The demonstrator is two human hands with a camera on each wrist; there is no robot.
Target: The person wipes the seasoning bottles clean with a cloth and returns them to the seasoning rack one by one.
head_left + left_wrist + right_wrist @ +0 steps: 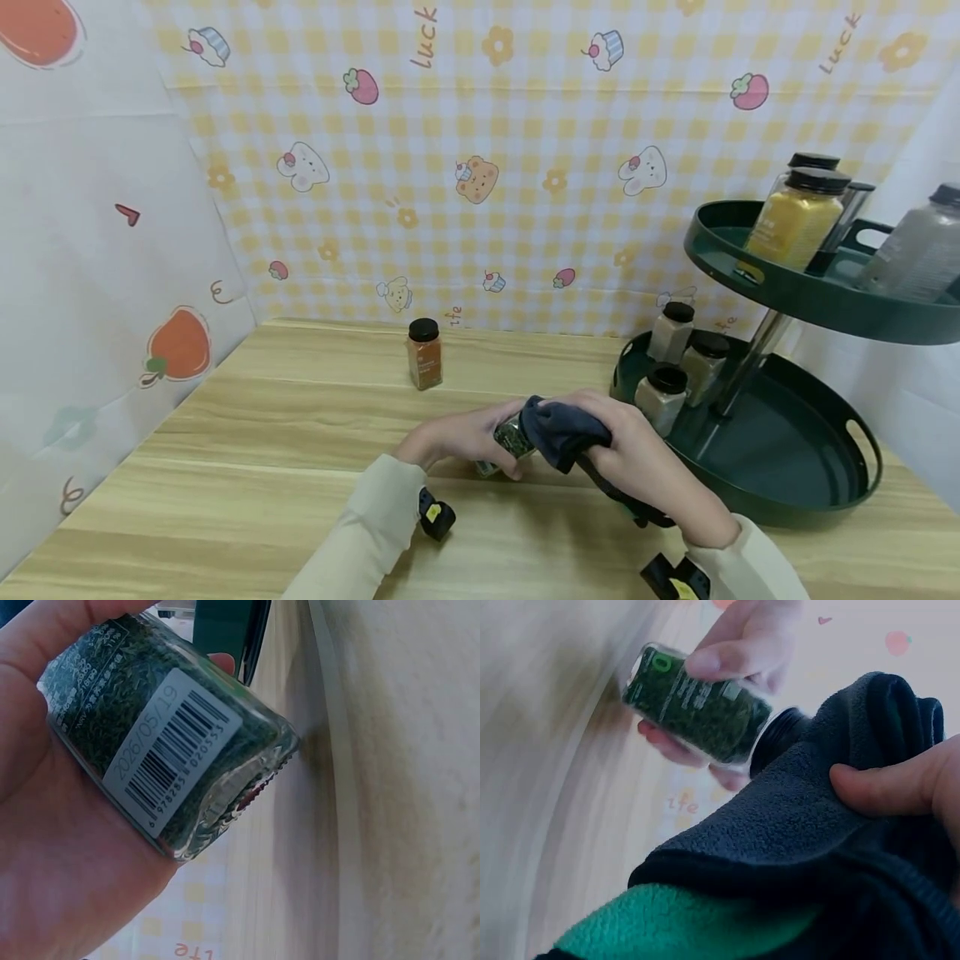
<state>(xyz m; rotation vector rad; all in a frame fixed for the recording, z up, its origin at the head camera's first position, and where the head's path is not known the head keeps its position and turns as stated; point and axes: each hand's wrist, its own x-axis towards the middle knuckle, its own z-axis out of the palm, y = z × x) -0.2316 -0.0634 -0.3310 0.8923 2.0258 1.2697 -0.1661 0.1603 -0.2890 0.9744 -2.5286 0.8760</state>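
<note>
A clear spice jar of dried green herbs (514, 437) is tilted above the wooden table in the head view, gripped by my left hand (467, 435). Its barcode label (174, 754) and base face the left wrist camera. My right hand (637, 450) holds a dark grey cloth (564, 433) against the jar's lid end. In the right wrist view the black lid (777, 739) is partly covered by the cloth, whose underside (682, 922) is green. The right thumb (881, 787) presses on the bunched cloth; the other right fingers are mostly hidden.
An orange-brown spice jar (425, 363) stands farther back on the table. At the right is a two-tier dark green rack (795, 454); its lower tray holds several pale jars (660, 402), its upper tray a yellow jar (797, 223) and a grey jar (911, 250).
</note>
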